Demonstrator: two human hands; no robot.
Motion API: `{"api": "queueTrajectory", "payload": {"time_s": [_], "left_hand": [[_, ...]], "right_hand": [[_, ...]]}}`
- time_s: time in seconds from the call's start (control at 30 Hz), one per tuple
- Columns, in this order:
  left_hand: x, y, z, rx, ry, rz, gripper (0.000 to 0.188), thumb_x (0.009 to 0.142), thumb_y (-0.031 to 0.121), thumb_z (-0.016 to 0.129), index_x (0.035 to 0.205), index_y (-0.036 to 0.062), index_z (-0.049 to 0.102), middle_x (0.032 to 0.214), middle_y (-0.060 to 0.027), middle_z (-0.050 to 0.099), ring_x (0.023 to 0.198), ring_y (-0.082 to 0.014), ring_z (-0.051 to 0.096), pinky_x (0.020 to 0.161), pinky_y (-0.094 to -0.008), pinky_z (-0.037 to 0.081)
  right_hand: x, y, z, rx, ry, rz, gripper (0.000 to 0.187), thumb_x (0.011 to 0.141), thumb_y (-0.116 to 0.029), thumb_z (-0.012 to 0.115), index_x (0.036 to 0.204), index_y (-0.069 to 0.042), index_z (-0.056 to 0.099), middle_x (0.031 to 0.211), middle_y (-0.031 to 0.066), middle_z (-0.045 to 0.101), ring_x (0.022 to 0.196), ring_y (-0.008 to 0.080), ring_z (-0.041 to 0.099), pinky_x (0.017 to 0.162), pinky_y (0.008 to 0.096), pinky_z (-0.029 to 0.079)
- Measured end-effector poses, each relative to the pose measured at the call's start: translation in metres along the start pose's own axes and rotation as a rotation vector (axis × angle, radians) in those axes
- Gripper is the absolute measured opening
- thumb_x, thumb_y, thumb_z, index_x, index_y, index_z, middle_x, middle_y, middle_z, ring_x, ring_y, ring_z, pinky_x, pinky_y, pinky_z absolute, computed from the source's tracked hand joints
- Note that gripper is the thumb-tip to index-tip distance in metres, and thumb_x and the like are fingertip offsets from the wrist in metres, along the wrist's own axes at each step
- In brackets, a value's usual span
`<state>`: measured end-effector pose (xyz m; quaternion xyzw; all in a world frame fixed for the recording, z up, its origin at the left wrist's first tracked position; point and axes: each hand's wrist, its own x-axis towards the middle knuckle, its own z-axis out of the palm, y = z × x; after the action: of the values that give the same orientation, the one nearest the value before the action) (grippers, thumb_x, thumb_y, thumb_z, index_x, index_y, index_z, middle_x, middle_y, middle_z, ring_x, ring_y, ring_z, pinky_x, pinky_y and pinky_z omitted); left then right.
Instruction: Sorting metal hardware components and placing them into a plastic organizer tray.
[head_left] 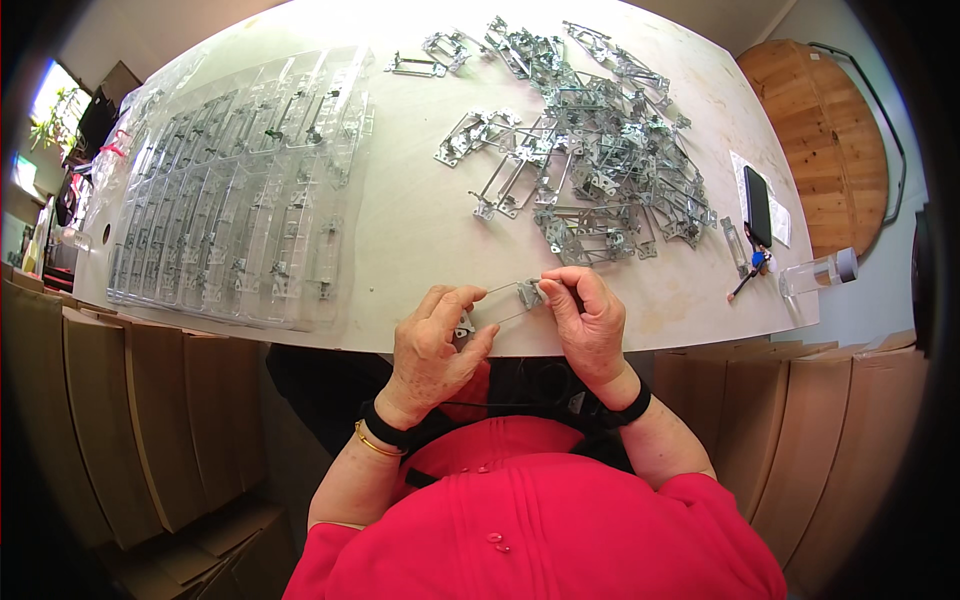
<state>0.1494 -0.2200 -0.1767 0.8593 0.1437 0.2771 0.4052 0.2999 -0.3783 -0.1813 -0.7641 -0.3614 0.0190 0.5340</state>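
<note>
At the near edge of the table, my left hand (436, 340) and my right hand (588, 318) hold one metal bracket frame (527, 292) between them. Two thin rods join its end plates. My right thumb and fingers pinch the right plate, while my left fingers curl around the left plate and partly cover it. Beyond my hands lies a heap of similar silvery bracket frames (610, 150), with a few loose ones (475, 135) at its left side. To the left, a clear plastic tray (350, 200) has rows of narrow compartments with the same metal frames inside.
On the right of the table (420, 230) are a black phone (757, 205) on paper, a small tool with blue and red parts (757, 262) and a clear bottle (820, 273) lying down. Cardboard boxes (150, 420) stand along both sides. A round wooden board (815, 140) is behind.
</note>
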Motion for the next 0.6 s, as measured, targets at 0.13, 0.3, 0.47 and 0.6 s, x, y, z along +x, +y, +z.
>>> {"api": "queueTrajectory", "payload": {"time_s": [0.13,0.3,0.47,0.6], "left_hand": [[-0.0004,0.0004,-0.0004,-0.003,-0.009,-0.011,0.041,0.081,0.009,0.084,0.12,0.0063,0.07,0.099,-0.0113,0.068,0.078,-0.0261,0.071,0.064,-0.0354,0.058],[-0.0006,0.0012,-0.0008,0.002,-0.018,-0.022,0.042,0.081,0.009,0.085,0.12,0.0063,0.07,0.099,-0.0111,0.068,0.077,-0.0255,0.071,0.063,-0.0353,0.058],[-0.0006,-0.0001,-0.0002,0.006,-0.003,0.0,0.042,0.081,0.009,0.084,0.121,0.0066,0.07,0.099,-0.0108,0.068,0.075,-0.0249,0.071,0.062,-0.0349,0.057],[-0.0004,0.0009,-0.0007,0.003,-0.012,-0.012,0.042,0.081,0.009,0.084,0.121,0.0066,0.07,0.099,-0.0107,0.068,0.074,-0.0248,0.07,0.062,-0.0348,0.057]], "right_hand": [[0.0004,0.0001,0.0005,-0.006,0.005,-0.015,0.01,0.1,-0.008,0.074,0.109,-0.004,0.072,0.096,0.0114,0.074,0.081,0.0234,0.071,0.073,0.0328,0.056],[0.0002,0.001,0.0018,0.026,0.021,-0.015,0.01,0.1,-0.007,0.074,0.11,-0.004,0.072,0.097,0.0114,0.074,0.082,0.0239,0.072,0.074,0.0331,0.057],[-0.0004,-0.0007,0.0,0.001,-0.001,-0.002,0.011,0.099,-0.008,0.075,0.109,-0.003,0.072,0.098,0.0113,0.075,0.082,0.0238,0.072,0.074,0.033,0.057],[-0.0001,0.0001,-0.0007,-0.002,-0.005,-0.003,0.011,0.1,-0.008,0.075,0.109,-0.003,0.072,0.098,0.0113,0.075,0.083,0.0239,0.072,0.074,0.0329,0.056]]}}
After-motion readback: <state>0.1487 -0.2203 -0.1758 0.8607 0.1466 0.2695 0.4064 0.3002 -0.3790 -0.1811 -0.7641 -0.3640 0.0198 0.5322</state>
